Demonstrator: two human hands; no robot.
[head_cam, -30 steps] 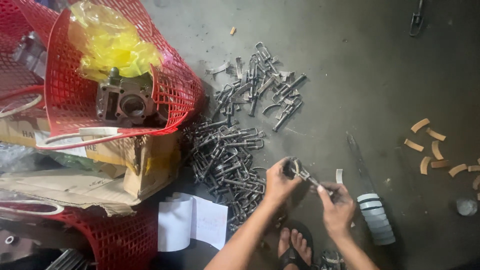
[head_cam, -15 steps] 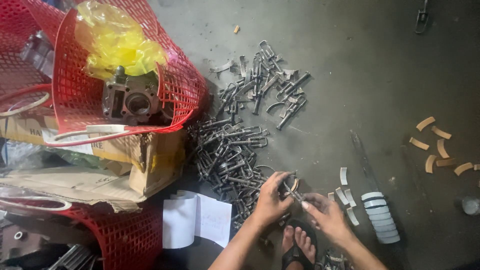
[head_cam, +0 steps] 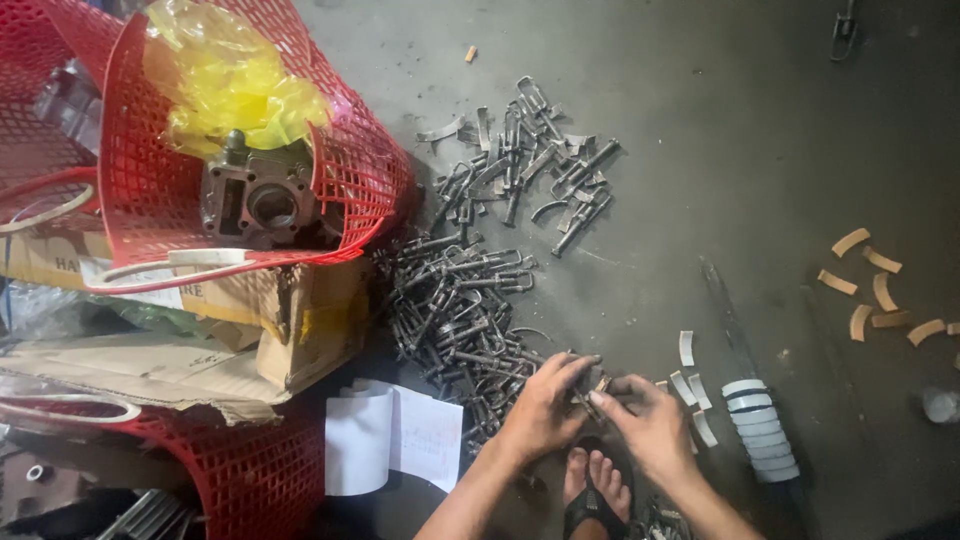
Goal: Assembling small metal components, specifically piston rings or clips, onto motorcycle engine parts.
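Dark metal clamp (head_cam: 590, 388) pinched between left hand (head_cam: 545, 410), right hand (head_cam: 650, 425).

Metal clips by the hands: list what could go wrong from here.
1. The clip pile lies loose beside a bare sandalled foot; a dropped or stepped-on piece could hurt it.
2. Both hands, left and right, work a small metal part bare; an edge may nick fingers.
3. The red basket leans tilted over the pile and might tip.
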